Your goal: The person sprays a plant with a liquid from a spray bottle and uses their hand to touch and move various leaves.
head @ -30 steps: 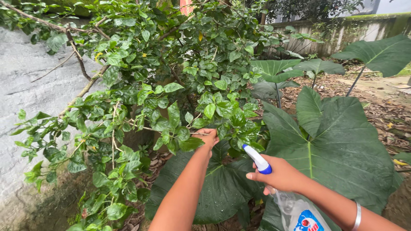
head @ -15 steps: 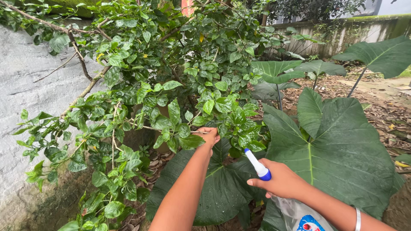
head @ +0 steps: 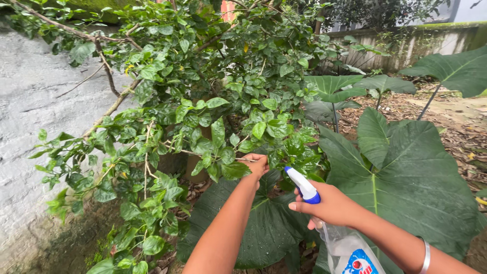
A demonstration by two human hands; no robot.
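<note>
My left hand [head: 257, 165] is closed on a thin twig [head: 203, 153] of a leafy green shrub [head: 203, 86], holding it out in front of me. My right hand [head: 328, 206] grips a clear spray bottle [head: 347, 249] by its neck, index finger at the trigger. The white and blue nozzle [head: 303, 185] points up and left at the shrub's glossy leaves, a short way right of my left hand. A silver bangle [head: 425, 256] sits on my right wrist.
Huge heart-shaped leaves [head: 406, 177] spread low at right and under my arms. A rough grey wall [head: 30, 122] runs along the left. Dry leaf litter [head: 456, 127] covers the ground at right, with a mossy boundary wall [head: 421, 40] behind.
The view shifted slightly, so the shrub sits lower and further right in frame. My right hand with the spray bottle dipped, then rose again. My left hand kept hold of the twig.
</note>
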